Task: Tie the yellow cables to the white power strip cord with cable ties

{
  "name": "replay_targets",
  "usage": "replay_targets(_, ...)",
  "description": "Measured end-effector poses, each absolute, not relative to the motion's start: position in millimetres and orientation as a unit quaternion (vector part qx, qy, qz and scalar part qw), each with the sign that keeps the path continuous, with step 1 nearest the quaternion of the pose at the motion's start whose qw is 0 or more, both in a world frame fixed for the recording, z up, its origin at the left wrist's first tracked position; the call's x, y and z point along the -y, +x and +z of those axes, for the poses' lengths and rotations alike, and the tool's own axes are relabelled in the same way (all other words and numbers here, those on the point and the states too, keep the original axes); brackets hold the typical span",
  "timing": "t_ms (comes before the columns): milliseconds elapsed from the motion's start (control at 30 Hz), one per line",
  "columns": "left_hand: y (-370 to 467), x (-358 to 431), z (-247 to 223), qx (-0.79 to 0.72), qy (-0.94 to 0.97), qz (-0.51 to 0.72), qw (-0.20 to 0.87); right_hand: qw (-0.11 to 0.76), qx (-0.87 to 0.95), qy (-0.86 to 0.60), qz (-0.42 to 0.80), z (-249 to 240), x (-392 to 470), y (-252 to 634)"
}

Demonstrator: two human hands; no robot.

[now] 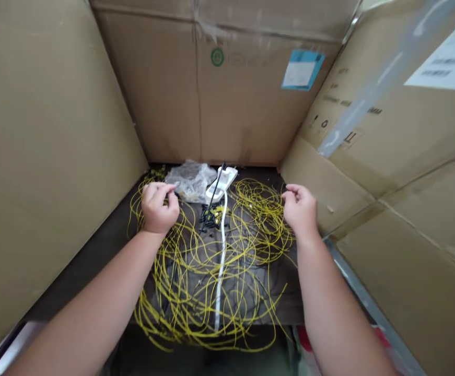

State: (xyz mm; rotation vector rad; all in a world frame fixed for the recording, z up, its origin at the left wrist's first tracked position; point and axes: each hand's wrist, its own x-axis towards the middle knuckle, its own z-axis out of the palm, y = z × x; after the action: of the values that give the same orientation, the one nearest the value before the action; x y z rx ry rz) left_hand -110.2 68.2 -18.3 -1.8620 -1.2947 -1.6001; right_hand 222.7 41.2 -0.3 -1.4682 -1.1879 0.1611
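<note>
- Two bare forearms reach forward from the bottom of the view, well apart, the left forearm (90, 297) slanting inward and the right forearm (335, 303) angled slightly outward at its near end.
- The left hand (160, 207) is raised, its fingers curled and its thumb close to the index fingertip.
- The right hand (300, 209) is up at about the same height, fingers bent, thumb and index finger near each other, pointing inward.
- Both wrists look nearly straight.
- Whether the fingertips touch is too blurred to tell.

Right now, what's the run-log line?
left hand: pinched, grip unclear; right hand: pinched, grip unclear; yellow wires: tangled; white cable: among wires; clear plastic: crumpled
</note>
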Motion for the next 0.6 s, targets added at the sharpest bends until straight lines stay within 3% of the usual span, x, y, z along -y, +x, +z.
replay_targets(200,-113,-68,-17,0.456,-0.648,-0.586,0.171,0.572,0.516,-0.626,0.121,6,-38,230)
replay_targets(467,-117,-74,-22,0.468,-0.645,-0.587,0.142,0.622,0.463,-0.621,0.116,4,-39,230)
replay_targets(600,-95,-50,9,0.467,-0.651,-0.595,0.060,0.631,0.455,-0.616,0.124,5,-38,224)
